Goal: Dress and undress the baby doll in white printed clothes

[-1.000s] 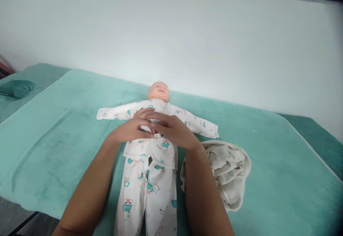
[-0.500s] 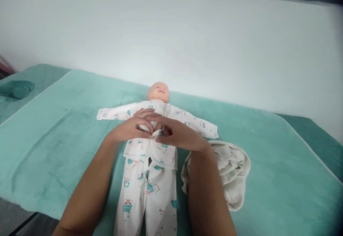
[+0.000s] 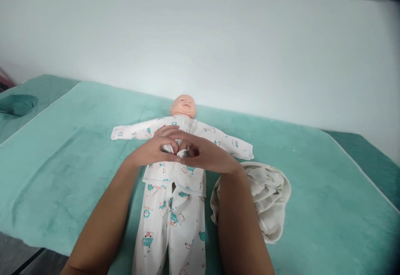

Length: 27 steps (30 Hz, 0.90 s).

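A baby doll (image 3: 183, 106) lies on its back, dressed in a white printed baby shirt (image 3: 190, 179) and matching trousers (image 3: 184, 233). Its sleeves stretch out to both sides. Over the doll's belly, my left hand (image 3: 158, 149) pinches the shirt's front edge. My right hand (image 3: 206, 152) grips the same front edge from the other side, and a small fold of cloth stands up between the fingers. The fingertips of both hands nearly meet. The exact spot they pinch, and any fastener there, is partly hidden by the fingers.
A crumpled cream cloth (image 3: 271, 200) lies right of the doll, partly behind my right forearm. Everything rests on a green padded cover (image 3: 62, 175). A white wall (image 3: 200, 41) rises behind it. Darker green fabric (image 3: 368, 158) shows at the right.
The view has shifted very slightly. My hands stay at the shirt's front, with the fingertips drawn a little closer together on the fold.
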Each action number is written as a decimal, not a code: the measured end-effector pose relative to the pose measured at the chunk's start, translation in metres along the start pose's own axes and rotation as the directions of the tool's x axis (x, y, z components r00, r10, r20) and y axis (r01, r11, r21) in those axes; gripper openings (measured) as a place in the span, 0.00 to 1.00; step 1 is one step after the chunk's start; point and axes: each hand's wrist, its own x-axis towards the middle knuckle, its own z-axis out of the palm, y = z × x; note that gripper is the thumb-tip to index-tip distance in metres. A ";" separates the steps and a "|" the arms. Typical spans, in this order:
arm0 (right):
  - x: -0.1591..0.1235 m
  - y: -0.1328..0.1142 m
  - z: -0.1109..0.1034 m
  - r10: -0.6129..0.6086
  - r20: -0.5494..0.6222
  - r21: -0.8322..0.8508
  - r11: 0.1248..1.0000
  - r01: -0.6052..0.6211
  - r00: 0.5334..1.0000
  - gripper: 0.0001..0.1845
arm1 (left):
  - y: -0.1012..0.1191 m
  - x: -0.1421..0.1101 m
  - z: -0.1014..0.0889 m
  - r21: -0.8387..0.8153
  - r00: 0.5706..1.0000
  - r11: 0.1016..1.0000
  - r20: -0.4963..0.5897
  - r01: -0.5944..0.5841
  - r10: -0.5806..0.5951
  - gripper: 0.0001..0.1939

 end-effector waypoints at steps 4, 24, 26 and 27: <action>0.005 0.011 0.002 0.015 -0.130 0.182 0.983 0.009 0.991 0.24 | 0.006 0.002 0.004 -0.007 0.997 1.000 -0.075 -0.001 0.001 0.11; 0.011 0.061 0.021 0.127 -0.775 0.222 0.972 0.079 0.619 0.15 | -0.025 -0.014 -0.024 -0.096 0.752 0.856 -0.437 0.508 -0.494 0.04; -0.003 0.066 0.019 0.092 -0.721 0.186 0.980 0.064 0.687 0.18 | -0.027 -0.020 -0.030 0.041 0.722 0.793 -0.445 0.608 -0.530 0.04; -0.010 0.069 0.018 0.080 -0.699 0.168 0.984 0.055 0.711 0.19 | -0.028 -0.022 -0.032 0.112 0.685 0.735 -0.479 0.668 -0.549 0.05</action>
